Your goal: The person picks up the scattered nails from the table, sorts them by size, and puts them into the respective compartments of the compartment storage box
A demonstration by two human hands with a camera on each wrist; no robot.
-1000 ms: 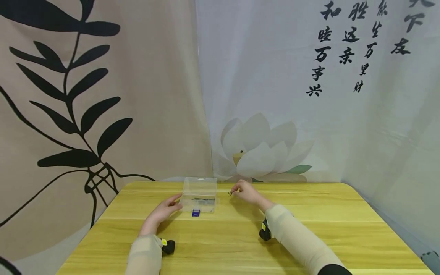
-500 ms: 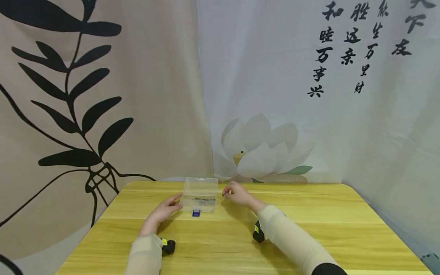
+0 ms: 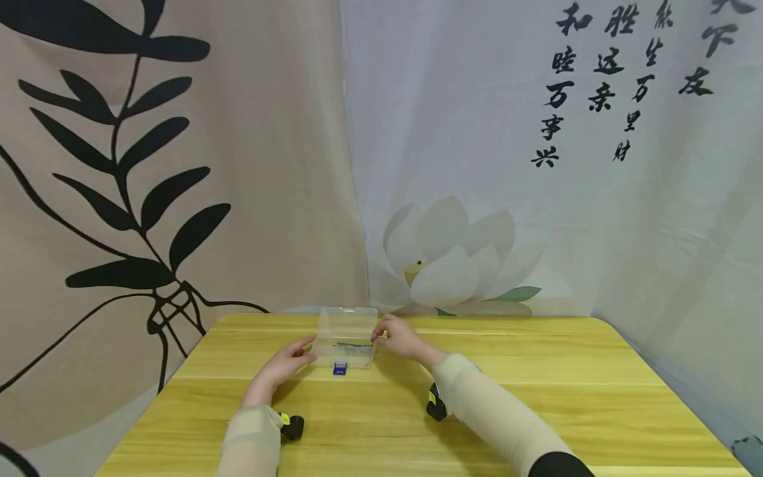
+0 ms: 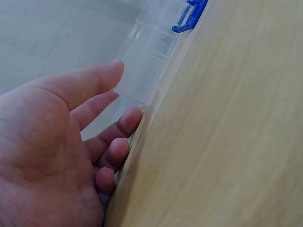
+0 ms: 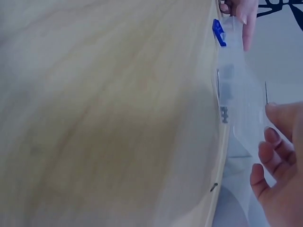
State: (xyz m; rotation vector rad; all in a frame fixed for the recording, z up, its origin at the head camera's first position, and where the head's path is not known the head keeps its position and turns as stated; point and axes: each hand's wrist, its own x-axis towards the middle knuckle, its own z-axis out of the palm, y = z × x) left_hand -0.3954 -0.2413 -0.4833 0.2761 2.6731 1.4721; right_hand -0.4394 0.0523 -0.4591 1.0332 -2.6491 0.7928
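A clear plastic case [image 3: 346, 322] stands with its lid raised near the table's far edge; a blue latch [image 3: 340, 369] hangs at its front. Long thin dark pieces [image 3: 354, 344] lie inside. My left hand [image 3: 285, 366] rests at the case's left end, thumb and fingertips touching or very near it, fingers loosely bent. At the right end, my right hand [image 3: 401, 336] has its thumb and index fingertips together over the rim. A thin dark pin-like piece [image 5: 266, 92] sticks up from that pinch in the right wrist view; its exact kind is unclear.
A small dark screw-like piece [image 5: 214, 187] lies on the wooden table [image 3: 369, 424] to the right of the case. Black wrist cameras [image 3: 292, 428] sit on both forearms. A printed cloth backdrop [image 3: 286, 165] hangs behind the table.
My right hand has moved left, from the table right of the case to its right rim, carrying the thin dark piece. The left hand has stayed in place.
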